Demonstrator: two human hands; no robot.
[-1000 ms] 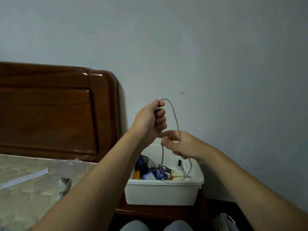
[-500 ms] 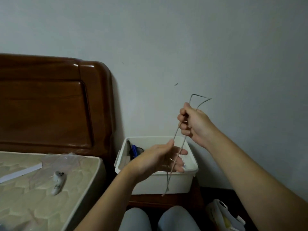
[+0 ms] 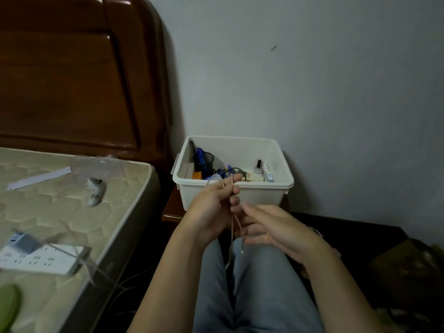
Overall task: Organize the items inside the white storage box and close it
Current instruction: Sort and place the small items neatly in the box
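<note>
The white storage box [image 3: 264,191] stands open on a dark wooden nightstand [image 3: 171,210] against the wall, with several small items inside: a nail polish bottle [image 3: 258,166], blue pens in a dark cup [image 3: 204,161], an orange item. My left hand [image 3: 213,207] holds a folded thin beige cable [image 3: 232,227] in front of the box, fingers curled round it. Its two ends hang down over my lap. My right hand [image 3: 266,227] is just right of the cable with straight fingers touching the hanging strands.
A mattress [image 3: 72,212] lies at the left with a white power strip [image 3: 43,259], a small white device [image 3: 95,192], a paper strip [image 3: 38,178] and clear plastic on it. A wooden headboard [image 3: 79,75] stands behind. Dark items sit on the floor at the right.
Both hands came down from chest height to my lap. The cable, earlier stretched up by my right hand, now is folded in my left hand. The view tilted down.
</note>
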